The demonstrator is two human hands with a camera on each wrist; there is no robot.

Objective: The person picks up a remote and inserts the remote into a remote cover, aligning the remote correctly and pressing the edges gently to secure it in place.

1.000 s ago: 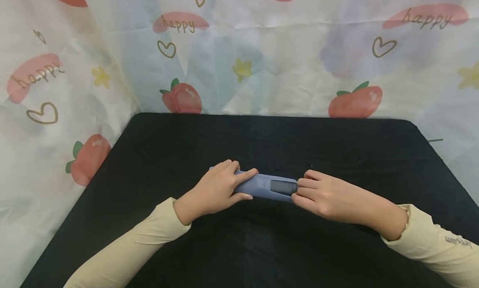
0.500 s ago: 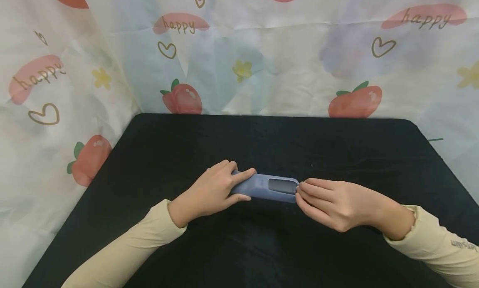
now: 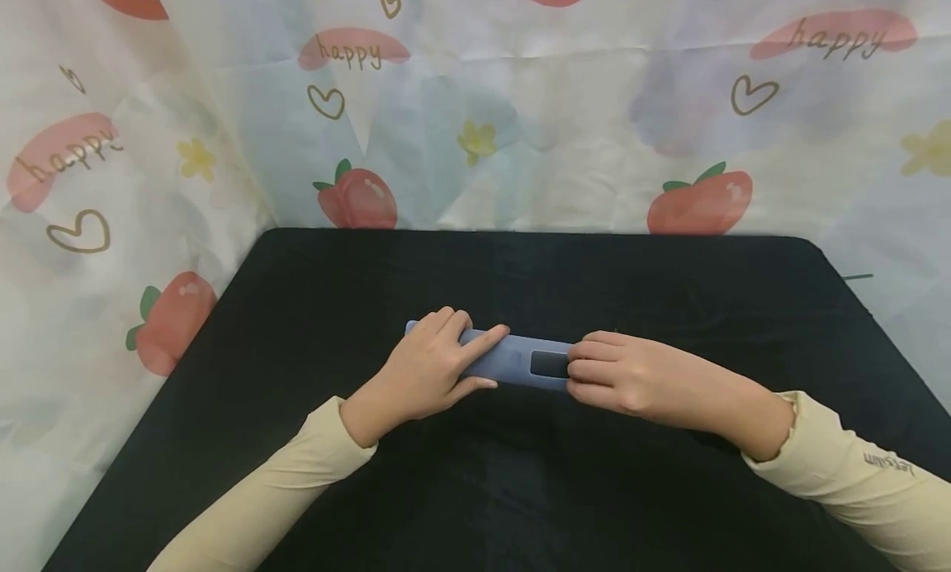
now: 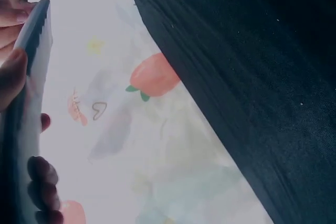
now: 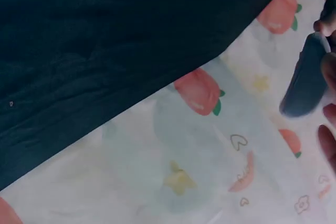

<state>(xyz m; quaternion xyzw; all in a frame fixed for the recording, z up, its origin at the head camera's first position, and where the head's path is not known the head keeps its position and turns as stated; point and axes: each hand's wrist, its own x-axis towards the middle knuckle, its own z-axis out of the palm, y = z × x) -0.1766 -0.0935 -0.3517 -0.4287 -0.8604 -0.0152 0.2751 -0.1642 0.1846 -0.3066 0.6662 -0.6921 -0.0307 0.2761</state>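
A long, narrow blue-grey case [image 3: 513, 357] is held level above the black table, with a dark rectangular panel [image 3: 548, 364] near its right end; its exact kind cannot be told. My left hand [image 3: 423, 374] grips the left part, thumb along the near side and index finger across the far side. At the other end, the curled fingers of my right hand [image 3: 631, 378] hold the tip and cover part of the panel. The left wrist view catches the case [image 4: 35, 35] edge-on with fingers on both sides. In the right wrist view, the case's end [image 5: 305, 82] appears beside fingertips.
A black cloth covers the table [image 3: 475, 283]. Behind it and along the left hangs a pale curtain [image 3: 565, 143] printed with strawberries, hearts and the word "happy".
The right hand shifted slightly right off the tip, then came back left over the case's end, covering part of the panel. The left hand keeps its grip; the case has risen slightly in view.
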